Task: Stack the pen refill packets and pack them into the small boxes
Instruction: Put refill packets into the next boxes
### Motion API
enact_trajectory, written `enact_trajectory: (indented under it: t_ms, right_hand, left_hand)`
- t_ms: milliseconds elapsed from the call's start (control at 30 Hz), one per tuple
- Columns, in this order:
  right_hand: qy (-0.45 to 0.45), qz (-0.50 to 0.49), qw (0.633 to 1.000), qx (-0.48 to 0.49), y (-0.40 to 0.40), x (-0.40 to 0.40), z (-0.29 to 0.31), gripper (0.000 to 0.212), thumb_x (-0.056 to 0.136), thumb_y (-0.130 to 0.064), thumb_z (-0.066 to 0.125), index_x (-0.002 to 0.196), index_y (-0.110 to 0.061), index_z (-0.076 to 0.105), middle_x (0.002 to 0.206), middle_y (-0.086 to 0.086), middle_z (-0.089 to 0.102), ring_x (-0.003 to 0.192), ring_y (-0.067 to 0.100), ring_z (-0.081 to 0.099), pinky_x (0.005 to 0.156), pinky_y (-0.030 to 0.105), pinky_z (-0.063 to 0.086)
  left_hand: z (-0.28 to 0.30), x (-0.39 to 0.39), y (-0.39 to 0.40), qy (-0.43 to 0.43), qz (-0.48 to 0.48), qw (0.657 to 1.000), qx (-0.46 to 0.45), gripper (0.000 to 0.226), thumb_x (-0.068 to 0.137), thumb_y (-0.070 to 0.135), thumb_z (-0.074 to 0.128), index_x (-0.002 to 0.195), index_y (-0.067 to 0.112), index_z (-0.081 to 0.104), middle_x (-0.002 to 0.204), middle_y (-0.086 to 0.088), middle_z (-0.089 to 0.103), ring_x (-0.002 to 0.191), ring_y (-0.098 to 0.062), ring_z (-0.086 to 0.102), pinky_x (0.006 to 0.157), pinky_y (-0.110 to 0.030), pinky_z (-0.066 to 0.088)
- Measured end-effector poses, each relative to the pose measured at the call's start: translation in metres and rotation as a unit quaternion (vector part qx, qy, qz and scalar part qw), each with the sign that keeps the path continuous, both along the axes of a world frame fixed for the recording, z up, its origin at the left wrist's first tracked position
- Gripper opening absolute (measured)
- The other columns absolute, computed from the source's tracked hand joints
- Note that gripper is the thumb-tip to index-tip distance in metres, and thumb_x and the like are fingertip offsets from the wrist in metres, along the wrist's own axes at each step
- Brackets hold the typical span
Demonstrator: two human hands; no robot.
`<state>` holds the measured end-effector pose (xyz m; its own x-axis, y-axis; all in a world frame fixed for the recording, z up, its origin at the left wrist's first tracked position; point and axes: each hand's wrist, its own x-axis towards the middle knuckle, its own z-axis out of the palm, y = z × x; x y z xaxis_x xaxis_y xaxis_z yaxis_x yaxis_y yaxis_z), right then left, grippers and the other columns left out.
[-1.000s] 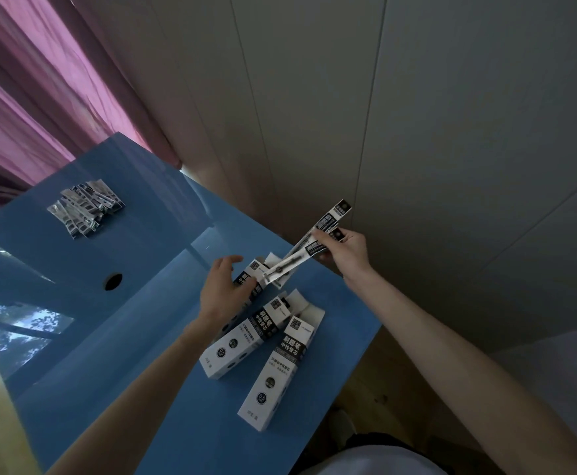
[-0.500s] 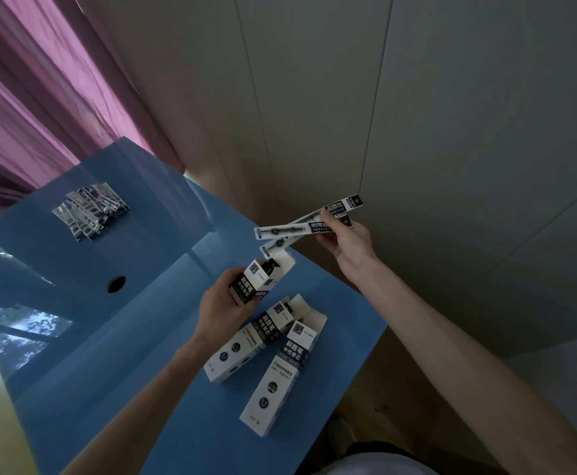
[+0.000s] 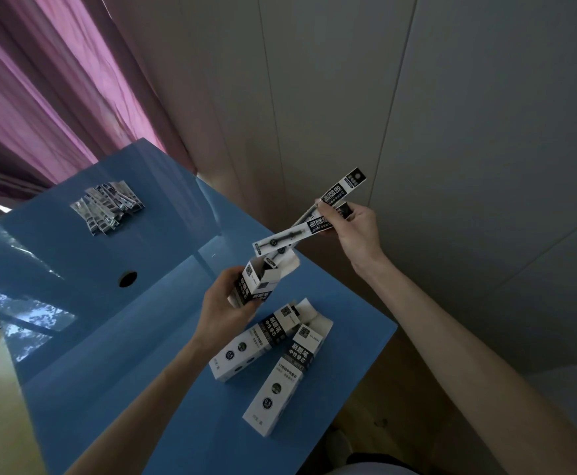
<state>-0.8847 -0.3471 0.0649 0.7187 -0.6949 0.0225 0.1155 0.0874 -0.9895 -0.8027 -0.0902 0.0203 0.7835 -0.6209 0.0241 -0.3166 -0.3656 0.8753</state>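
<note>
Left hand (image 3: 227,305) is gripping a small open box (image 3: 258,281) around its lower body, tilting the open mouth up and toward the right hand, probably so the packets can slide straight in. Right hand (image 3: 355,228) is pinching a few pen refill packets (image 3: 309,224) near their upper ends; the packets are fanning apart, not squared into a neat stack. One lower tip appears to be entering the box mouth; the others are lying just above the rim, slanting off to the side.

Nearest the body, two more small boxes (image 3: 280,378) are lying flat on the blue counter (image 3: 108,389), side by side, flaps open at their far ends, likely staged for filling. Whether they already hold packets cannot be told. They are sitting just below the left hand, near the counter's right edge.

Farther out, a round hole (image 3: 128,279) is showing in the counter surface. Beyond that, well apart from both hands, a loose pile of refill packets (image 3: 107,210) is waiting near the far corner.

Behind everything, a pink curtain (image 3: 40,97) is hanging on the left, and a pale panelled wall (image 3: 417,97) is filling the right.

Judgement: insertion is under way; the fanned packets may catch on the rim unless aligned.
</note>
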Motion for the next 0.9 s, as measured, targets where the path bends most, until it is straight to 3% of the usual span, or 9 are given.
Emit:
enact_trajectory:
  t_ms: [200, 433, 533, 633, 700, 800, 900]
  right_hand:
    - [-0.045, 0.049, 0.993, -0.100, 0.009, -0.006, 0.019, 0.015, 0.097, -0.012, 0.070, 0.097, 0.001, 0.077, 0.085, 0.001, 0.077, 0.076, 0.005, 0.070, 0.070, 0.015, 0.051]
    - [-0.018, 0.103, 0.982, -0.160, 0.003, 0.000, 0.027, 0.018, 0.099, -0.019, 0.069, 0.095, -0.004, 0.078, 0.086, 0.007, 0.077, 0.078, 0.011, 0.070, 0.073, 0.024, 0.052]
    - [-0.010, 0.094, 0.982, -0.164, 0.000, 0.000, 0.030, 0.018, 0.099, -0.017, 0.068, 0.094, -0.002, 0.077, 0.081, 0.002, 0.075, 0.071, 0.005, 0.067, 0.067, 0.018, 0.050]
    - [0.002, 0.097, 0.980, -0.172, 0.002, 0.002, 0.030, 0.022, 0.100, -0.019, 0.068, 0.092, 0.000, 0.075, 0.081, 0.014, 0.073, 0.068, 0.016, 0.067, 0.063, 0.030, 0.056]
    - [0.013, 0.088, 0.980, -0.175, 0.002, 0.004, 0.031, 0.022, 0.100, -0.020, 0.067, 0.090, -0.001, 0.074, 0.075, 0.011, 0.071, 0.062, 0.018, 0.065, 0.056, 0.035, 0.057]
    - [0.034, 0.078, 0.976, -0.198, -0.001, 0.002, 0.030, 0.021, 0.101, -0.022, 0.066, 0.090, -0.005, 0.073, 0.065, -0.004, 0.066, 0.051, 0.015, 0.059, 0.047, 0.028, 0.047]
    - [0.047, 0.073, 0.972, -0.220, -0.001, -0.001, 0.030, 0.023, 0.101, -0.024, 0.065, 0.092, -0.004, 0.072, 0.059, -0.007, 0.064, 0.047, 0.011, 0.057, 0.047, 0.017, 0.041]
  left_hand:
    - [0.003, 0.006, -0.001, 0.033, 0.007, 0.999, -0.021, 0.055, 0.076, -0.004, 0.084, 0.123, 0.017, 0.062, 0.114, 0.011, 0.072, 0.112, -0.007, 0.068, 0.099, -0.030, 0.055]
    - [0.009, 0.008, -0.001, 0.043, -0.004, 0.999, -0.028, 0.058, 0.075, -0.006, 0.084, 0.126, 0.012, 0.062, 0.118, 0.004, 0.073, 0.114, -0.011, 0.068, 0.100, -0.032, 0.055]
    - [0.011, 0.007, 0.000, 0.038, -0.012, 0.999, -0.029, 0.058, 0.075, -0.006, 0.083, 0.126, 0.013, 0.062, 0.119, 0.005, 0.073, 0.115, -0.012, 0.068, 0.102, -0.034, 0.054]
    - [0.012, 0.006, 0.001, 0.030, -0.025, 0.999, -0.023, 0.058, 0.076, -0.006, 0.083, 0.126, 0.013, 0.063, 0.119, 0.006, 0.073, 0.115, -0.012, 0.068, 0.103, -0.037, 0.054]
    - [0.012, 0.005, 0.001, 0.019, -0.039, 0.999, -0.019, 0.058, 0.076, -0.005, 0.084, 0.126, 0.015, 0.063, 0.119, 0.007, 0.073, 0.115, -0.014, 0.068, 0.103, -0.039, 0.053]
    - [0.013, 0.003, 0.000, 0.026, -0.044, 0.999, -0.016, 0.058, 0.076, -0.005, 0.084, 0.126, 0.015, 0.062, 0.119, 0.009, 0.073, 0.115, -0.013, 0.068, 0.102, -0.037, 0.054]
    - [0.014, 0.003, 0.001, 0.029, -0.054, 0.998, -0.014, 0.058, 0.076, -0.006, 0.083, 0.126, 0.013, 0.062, 0.119, 0.006, 0.073, 0.115, -0.014, 0.068, 0.102, -0.036, 0.054]
